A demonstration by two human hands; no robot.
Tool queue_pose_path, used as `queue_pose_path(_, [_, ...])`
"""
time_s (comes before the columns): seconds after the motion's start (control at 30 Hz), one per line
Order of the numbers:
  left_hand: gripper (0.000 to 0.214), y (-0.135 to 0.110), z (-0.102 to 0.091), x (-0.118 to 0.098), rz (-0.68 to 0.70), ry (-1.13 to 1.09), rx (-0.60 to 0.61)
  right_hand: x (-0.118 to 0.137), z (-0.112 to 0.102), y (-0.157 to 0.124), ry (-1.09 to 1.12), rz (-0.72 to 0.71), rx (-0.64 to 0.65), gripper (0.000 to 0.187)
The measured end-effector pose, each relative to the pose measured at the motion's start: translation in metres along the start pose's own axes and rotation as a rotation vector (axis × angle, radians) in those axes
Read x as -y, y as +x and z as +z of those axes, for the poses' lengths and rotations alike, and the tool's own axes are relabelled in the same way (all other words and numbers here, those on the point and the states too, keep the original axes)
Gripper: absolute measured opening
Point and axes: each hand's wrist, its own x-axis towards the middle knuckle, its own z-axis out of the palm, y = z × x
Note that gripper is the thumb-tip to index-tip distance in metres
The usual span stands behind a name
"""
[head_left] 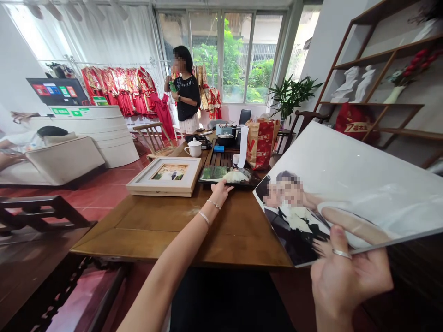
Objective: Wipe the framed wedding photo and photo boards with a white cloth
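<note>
My right hand (pixel 346 272), a ring on one finger, grips a large glossy photo panel (pixel 339 161) by its lower edge, thumb on the front. The panel is tilted and shows two people against a pale background. My left hand (pixel 221 188), with two bracelets at the wrist, reaches across the wooden table (pixel 166 226). Its fingers are spread and touch the front edge of a second photo panel (pixel 211 174), which lies flat and has a green and white picture. To its left lies a pale wooden picture frame (pixel 141 182) with a small photo in a white mat.
Behind the panels stand a white lidded cup (pixel 194 147), a slatted tea tray (pixel 219 159) and a red paper bag (pixel 261 143). Beyond the table a person (pixel 187 94) stands holding a green bottle. Someone lies on a sofa (pixel 69 157) at left. Shelves (pixel 377 60) rise at right.
</note>
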Motion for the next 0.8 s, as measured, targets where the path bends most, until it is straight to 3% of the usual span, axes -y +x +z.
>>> queue_pose_path(0.2, [0.035, -0.018, -0.023, -0.003, -0.02, 0.059, 0.057, 0.014, 0.001, 0.002, -0.003, -0.045, 0.015, 0.023])
queue_pose_path(0.37, [0.041, -0.048, -0.041, -0.003, -0.033, 0.084, 0.085, 0.031, -0.001, 0.008, -0.037, -0.083, 0.049, 0.036])
queue_pose_path(0.47, [0.042, -0.07, -0.054, -0.001, -0.004, 0.079, 0.096, 0.032, -0.01, 0.017, -0.026, 0.084, 0.071, 0.032])
queue_pose_path(0.6, [0.035, -0.099, -0.074, 0.005, 0.041, 0.057, 0.122, 0.03, -0.017, 0.031, 0.004, 0.432, 0.128, 0.03])
queue_pose_path(0.8, [0.024, -0.131, -0.104, 0.012, 0.079, 0.02, 0.047, 0.026, -0.005, 0.044, 0.138, 0.916, 0.274, 0.038])
